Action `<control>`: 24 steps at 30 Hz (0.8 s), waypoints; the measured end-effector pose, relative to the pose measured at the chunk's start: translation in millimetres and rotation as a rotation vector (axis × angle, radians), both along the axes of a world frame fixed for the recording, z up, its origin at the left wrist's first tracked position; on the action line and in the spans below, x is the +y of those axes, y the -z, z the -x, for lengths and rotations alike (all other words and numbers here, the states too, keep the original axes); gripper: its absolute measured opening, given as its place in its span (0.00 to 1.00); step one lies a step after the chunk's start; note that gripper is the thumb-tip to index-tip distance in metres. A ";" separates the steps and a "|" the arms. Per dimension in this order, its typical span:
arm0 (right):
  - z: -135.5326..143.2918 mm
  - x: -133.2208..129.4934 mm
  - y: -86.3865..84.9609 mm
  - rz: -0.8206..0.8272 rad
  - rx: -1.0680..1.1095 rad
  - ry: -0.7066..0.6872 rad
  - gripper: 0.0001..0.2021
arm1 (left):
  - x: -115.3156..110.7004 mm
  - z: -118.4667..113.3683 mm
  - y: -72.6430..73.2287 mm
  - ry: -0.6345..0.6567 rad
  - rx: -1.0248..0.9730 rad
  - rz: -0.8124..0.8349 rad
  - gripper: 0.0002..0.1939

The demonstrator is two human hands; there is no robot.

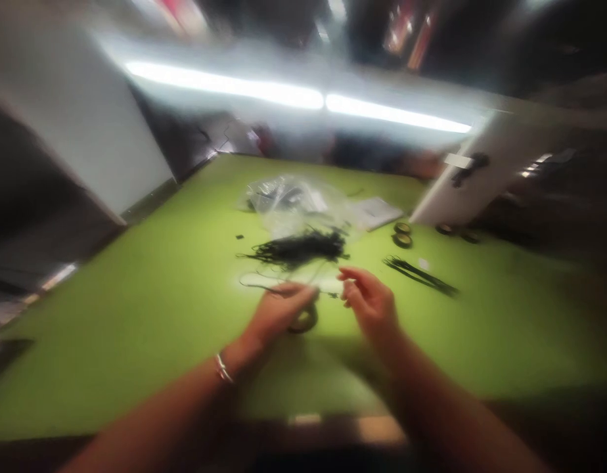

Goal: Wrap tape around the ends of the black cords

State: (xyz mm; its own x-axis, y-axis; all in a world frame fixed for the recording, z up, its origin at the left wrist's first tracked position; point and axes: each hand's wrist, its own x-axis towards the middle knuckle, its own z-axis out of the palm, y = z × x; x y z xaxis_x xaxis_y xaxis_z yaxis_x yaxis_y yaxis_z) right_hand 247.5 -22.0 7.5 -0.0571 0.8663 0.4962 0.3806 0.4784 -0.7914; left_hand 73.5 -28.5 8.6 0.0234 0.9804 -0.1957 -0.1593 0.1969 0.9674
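My left hand (286,305), with a bracelet at the wrist, is closed on a thin black wire (257,285) whose looped end sticks out to the left. Beneath that hand a roll of dark tape (305,319) is partly hidden. To its right, my right hand (365,297) has its thumb and fingers bent together near the wire's other end; what it pinches, if anything, is too small and blurred to name. Just beyond both hands lies a tangled bundle of black wires (301,248) on the green table (175,315).
Behind the bundle are a clear plastic bag (288,196) and a white pad (376,213). Tape rolls (402,235) and a row of black wires (422,274) lie at the right. White panels (456,180) flank the table under a bright lamp (234,85).
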 end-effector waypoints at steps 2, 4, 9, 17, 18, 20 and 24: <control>0.5 2.3 -1.8 0.111 0.067 -0.013 0.11 | 0.2 0.3 0.3 0.003 0.017 -0.003 0.18; 4.7 1.8 -2.6 0.161 0.054 -0.072 0.09 | 0.4 0.5 1.1 0.019 0.026 -0.022 0.18; 19.3 -4.8 0.4 0.052 -0.034 -0.079 0.03 | 0.5 -0.8 4.6 0.047 0.020 -0.065 0.17; 12.9 -1.5 8.9 -0.453 -0.369 -0.033 0.07 | 4.0 -0.2 10.4 0.137 -0.029 -0.002 0.23; 11.5 -1.0 9.5 -0.525 -0.447 -0.038 0.08 | 4.7 0.5 11.6 0.161 -0.052 0.020 0.24; 9.2 -0.2 10.9 -0.632 -0.581 -0.051 0.09 | 5.8 2.0 14.7 0.187 -0.092 0.049 0.24; 4.5 1.5 13.4 -0.728 -0.693 -0.097 0.10 | 7.9 3.8 21.3 0.179 -0.123 0.040 0.19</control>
